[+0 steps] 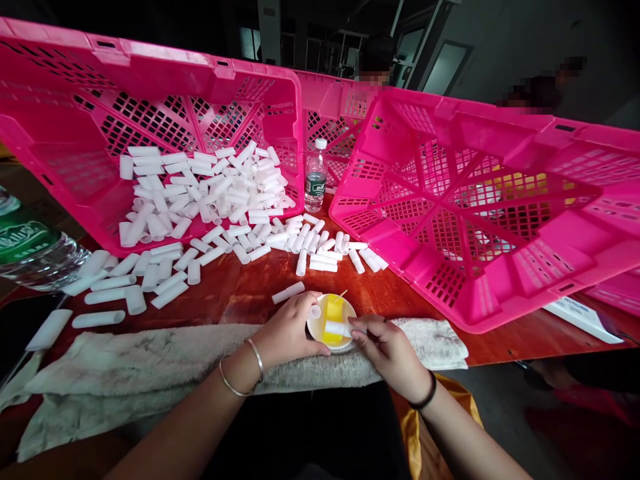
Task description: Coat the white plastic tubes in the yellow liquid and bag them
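We hold a white tube point(336, 328) over a small bowl point(350, 309) at the front of the tabletop point(235, 287).
Our right hand point(390, 347) grasps the tube near its right end, fingers pinched on it, its other end above the yellow block point(333, 309) in the bowl. Our left hand point(290, 327) has its fingers curled on the bowl's left side; a 2nd tube point(314, 312) shows end-on by those fingers, and we cannot tell whether they grip it too. The towel point(175, 357) lies along the near edge, under our wrists. Beyond, 2 pink baskets lean open towards us: the left basket point(100, 57) spills a heap of tubes point(210, 190) onto the tabletop, and a small bottle point(315, 180) stands between it and the right basket point(415, 207).
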A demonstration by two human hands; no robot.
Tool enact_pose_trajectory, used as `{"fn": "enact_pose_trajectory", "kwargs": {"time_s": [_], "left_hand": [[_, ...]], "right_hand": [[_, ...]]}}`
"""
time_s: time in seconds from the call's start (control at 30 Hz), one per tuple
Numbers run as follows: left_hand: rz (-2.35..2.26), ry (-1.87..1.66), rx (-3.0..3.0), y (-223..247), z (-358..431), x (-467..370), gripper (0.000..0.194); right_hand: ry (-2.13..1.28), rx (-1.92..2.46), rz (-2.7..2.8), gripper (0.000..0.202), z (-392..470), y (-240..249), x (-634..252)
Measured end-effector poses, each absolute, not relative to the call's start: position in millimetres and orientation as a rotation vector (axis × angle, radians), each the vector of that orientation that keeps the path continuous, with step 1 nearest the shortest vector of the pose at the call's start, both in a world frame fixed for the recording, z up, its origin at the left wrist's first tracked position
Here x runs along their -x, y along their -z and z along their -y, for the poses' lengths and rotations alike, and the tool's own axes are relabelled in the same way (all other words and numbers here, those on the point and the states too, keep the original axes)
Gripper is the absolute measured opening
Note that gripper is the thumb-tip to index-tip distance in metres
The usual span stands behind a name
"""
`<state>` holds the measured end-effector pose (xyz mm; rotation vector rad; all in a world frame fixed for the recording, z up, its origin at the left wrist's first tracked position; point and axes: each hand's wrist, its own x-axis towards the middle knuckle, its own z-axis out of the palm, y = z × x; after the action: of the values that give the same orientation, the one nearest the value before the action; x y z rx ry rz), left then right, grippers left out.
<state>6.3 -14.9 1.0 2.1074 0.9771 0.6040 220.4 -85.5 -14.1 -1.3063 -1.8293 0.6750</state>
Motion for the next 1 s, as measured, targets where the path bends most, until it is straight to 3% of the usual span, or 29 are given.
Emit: {"fn": "enact_pose_trajectory", "kwargs": {"time_s": [0.13, 0.33, 0.5, 0.67, 0.87, 0.93, 1.0], "left_hand": [[-0.984, -0.598, -2.103, -2.3, 15.4, -6.6, 0.083], [-0.978, -0.587, -2.095, -2.9, 13.9, -6.2, 0.081], [-1.007, -0.569, -2.107, -2.7, 13.5, -5.9, 0.083], [-0.979, -0.542, -2.117, -4.0, 12.9, -6.5, 0.081], [-0.951, -0.526, -2.172, 0.2, 10.4, -4.1, 0.082], [-0.936, -0.562, -2.232, -1.7, 11.9, -1.3, 0.071], [-0.979, -0.618, -2.276, -6.7, 15.2, 2.2, 0.043]], "right_hand": [[-0.451, 1.177, 1.95, 0.016, 84.1, 15.3, -220.3], [-0.813, 1.287, 1.721, 0.023, 85.2, 17.4, -221.1], [-0.476, 1.189, 1.929, 0.019, 86.6, 14.3, -221.4], [-0.583, 1.303, 1.828, 0.024, 89.6, 17.2, -219.8], [-0.181, 1.172, 2.025, 0.026, 91.2, 24.8, -219.9], [-0.218, 1.131, 1.994, 0.025, 90.4, 24.2, -219.8], [-0.387, 1.168, 1.815, 0.021, 90.2, 19.3, -217.7]]}}
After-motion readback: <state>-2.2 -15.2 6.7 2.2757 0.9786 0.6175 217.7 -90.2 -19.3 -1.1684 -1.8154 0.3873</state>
